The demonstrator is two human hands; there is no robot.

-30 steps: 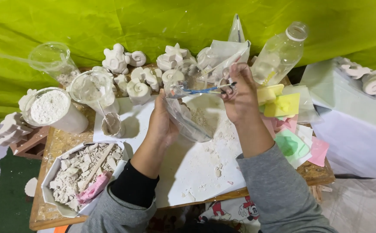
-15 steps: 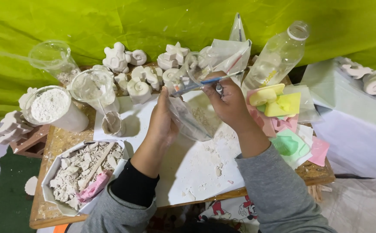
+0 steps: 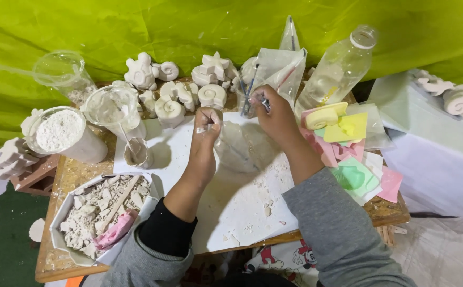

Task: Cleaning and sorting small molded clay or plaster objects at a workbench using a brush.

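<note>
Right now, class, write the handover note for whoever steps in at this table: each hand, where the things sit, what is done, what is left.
Left hand grips the rim of the clear plastic cup on the white board.
Right hand pinches a thin blue-handled tool at the plastic bag behind the cup.
Done: plaster casts stand along the back; broken plaster fills the tray.
Left: coloured moulds at the right look unfilled; powder tub open.
</note>
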